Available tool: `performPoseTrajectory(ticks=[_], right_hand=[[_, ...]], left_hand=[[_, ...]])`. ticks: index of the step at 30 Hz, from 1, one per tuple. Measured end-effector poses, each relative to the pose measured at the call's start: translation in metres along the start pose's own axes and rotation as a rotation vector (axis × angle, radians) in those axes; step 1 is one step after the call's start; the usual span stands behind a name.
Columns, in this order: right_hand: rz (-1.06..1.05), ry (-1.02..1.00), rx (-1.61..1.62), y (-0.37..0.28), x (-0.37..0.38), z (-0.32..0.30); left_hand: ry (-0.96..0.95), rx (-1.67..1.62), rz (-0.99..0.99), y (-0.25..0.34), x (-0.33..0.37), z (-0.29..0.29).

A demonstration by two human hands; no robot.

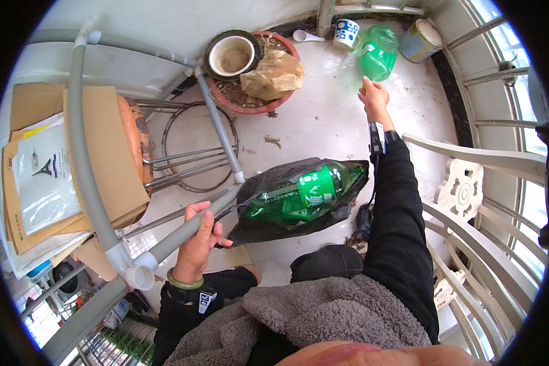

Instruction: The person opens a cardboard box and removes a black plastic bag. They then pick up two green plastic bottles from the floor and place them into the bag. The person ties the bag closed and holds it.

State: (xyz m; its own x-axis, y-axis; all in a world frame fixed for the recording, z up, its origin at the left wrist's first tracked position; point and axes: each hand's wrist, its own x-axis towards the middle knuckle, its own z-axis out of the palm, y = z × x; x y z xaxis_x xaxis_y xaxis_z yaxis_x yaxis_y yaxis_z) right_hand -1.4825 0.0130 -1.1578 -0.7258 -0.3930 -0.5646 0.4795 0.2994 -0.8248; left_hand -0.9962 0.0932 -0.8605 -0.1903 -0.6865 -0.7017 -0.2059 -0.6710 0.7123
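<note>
Light green bottle (379, 53), darker green bottles (318, 188), black bag (268, 234), blue-patterned white mug (346, 33), reddish pot (256, 110), grey pipe (76, 122).

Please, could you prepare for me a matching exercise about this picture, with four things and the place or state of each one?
Things:
1. right hand
2. left hand
3. black bag
4. cup

Places or states:
A. white with blue spots, beside a white scoop
B. at the near end of the loose green bottle
C. open, showing a green bottle inside
D. beside the grey pipe, fingertips at the bag's edge

Right pairs: 1-B, 2-D, 3-C, 4-A
</note>
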Motion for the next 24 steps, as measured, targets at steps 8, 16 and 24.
performPoseTrajectory(ticks=[8,16,24], right_hand=[[0.156,-0.103,0.467,-0.027,-0.088,-0.099],[-0.223,-0.485,0.365,-0.052,-0.195,-0.202],[-0.461,-0.725,-0.077,-0.086,-0.27,-0.239]], left_hand=[[0.056,-0.084,0.005,-0.007,0.002,0.002],[-0.278,-0.459,-0.3,-0.04,0.011,-0.005],[-0.388,-0.662,-0.143,-0.049,0.028,-0.002]])
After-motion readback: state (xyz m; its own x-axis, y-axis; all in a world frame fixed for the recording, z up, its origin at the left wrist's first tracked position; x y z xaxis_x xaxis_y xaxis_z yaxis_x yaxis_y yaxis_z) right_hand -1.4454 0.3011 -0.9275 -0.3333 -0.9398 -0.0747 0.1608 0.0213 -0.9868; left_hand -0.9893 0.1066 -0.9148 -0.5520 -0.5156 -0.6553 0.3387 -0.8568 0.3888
